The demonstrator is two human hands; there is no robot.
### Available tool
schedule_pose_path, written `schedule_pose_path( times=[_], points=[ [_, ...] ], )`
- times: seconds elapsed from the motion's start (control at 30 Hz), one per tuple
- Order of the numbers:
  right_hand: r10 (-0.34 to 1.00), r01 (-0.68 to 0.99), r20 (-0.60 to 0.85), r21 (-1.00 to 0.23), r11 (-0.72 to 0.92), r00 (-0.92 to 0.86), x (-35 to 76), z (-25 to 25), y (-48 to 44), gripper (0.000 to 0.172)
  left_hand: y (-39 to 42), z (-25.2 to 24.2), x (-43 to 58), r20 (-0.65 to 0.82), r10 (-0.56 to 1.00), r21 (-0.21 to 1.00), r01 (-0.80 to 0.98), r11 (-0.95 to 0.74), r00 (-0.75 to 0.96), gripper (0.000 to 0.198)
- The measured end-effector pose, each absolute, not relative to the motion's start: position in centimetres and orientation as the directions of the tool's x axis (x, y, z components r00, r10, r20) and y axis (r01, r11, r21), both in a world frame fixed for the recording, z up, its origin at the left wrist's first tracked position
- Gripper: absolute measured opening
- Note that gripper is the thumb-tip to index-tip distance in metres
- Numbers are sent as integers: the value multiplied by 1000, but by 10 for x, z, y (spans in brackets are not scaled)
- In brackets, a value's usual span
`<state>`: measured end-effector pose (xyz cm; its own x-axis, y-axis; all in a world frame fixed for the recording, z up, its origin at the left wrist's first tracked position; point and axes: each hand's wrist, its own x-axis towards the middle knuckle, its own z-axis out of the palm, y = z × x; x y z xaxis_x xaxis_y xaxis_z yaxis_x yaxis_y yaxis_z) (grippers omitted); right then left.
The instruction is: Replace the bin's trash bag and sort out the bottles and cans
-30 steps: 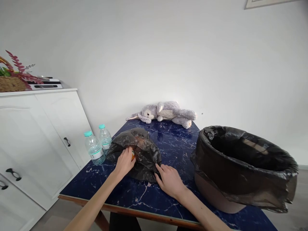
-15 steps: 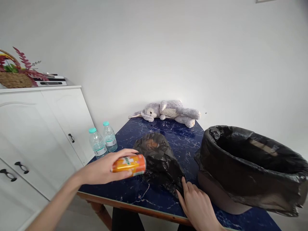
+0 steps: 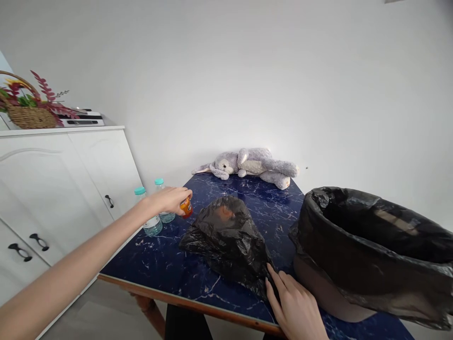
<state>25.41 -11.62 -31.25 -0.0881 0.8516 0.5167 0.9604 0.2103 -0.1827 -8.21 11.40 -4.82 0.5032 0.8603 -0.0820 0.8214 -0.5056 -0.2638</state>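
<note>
My left hand [image 3: 175, 200] is closed around an orange soda can [image 3: 186, 208], which stands upright at the left side of the table, beside two water bottles. Much of the can is hidden behind my fingers. A black plastic bag [image 3: 233, 236] lies in the middle, with something orange-brown showing faintly through its upper part. My right hand [image 3: 293, 300] rests at the bag's lower right end, fingertips on the plastic; whether they pinch it is hard to make out. The two clear bottles with teal caps, a nearer water bottle [image 3: 153, 227] and a farther water bottle [image 3: 167, 216], are partly covered by my left arm.
A bin lined with a black bag [image 3: 361, 255] stands at the right of the blue marbled table [image 3: 155, 262]. A grey plush rabbit [image 3: 253, 165] lies along the back edge. White cabinets [image 3: 71, 189] are on the left, topped by a flower basket [image 3: 33, 116].
My left hand has carried the can away from above the bag, back and left toward the bottles, turning it upright. My right hand stays at the bag's end.
</note>
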Motion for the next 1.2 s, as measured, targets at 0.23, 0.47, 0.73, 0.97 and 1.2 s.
schedule_pose_path(
  times=[0.23,0.47,0.73,0.97,1.2],
  points=[
    [907,947,420,-271,171,-43,253,-305,-119,55,175,-67,-70,-267,877,-273,841,-467,400,44],
    [920,917,392,-358,175,-23,252,-300,-120,61,203,-78,-87,-296,883,-270,855,-443,364,53],
    [924,922,382,-348,168,-25,252,-302,-117,64,205,-81,-91,-124,897,-256,860,-441,423,69],
    [902,925,430,-333,182,-22,252,-300,-118,59,104,-74,-53,249,781,-99,817,-568,573,43],
    [899,920,437,-351,174,-3,251,-295,-120,54,-59,-104,-7,-103,465,594,430,-680,879,40]
  ],
)
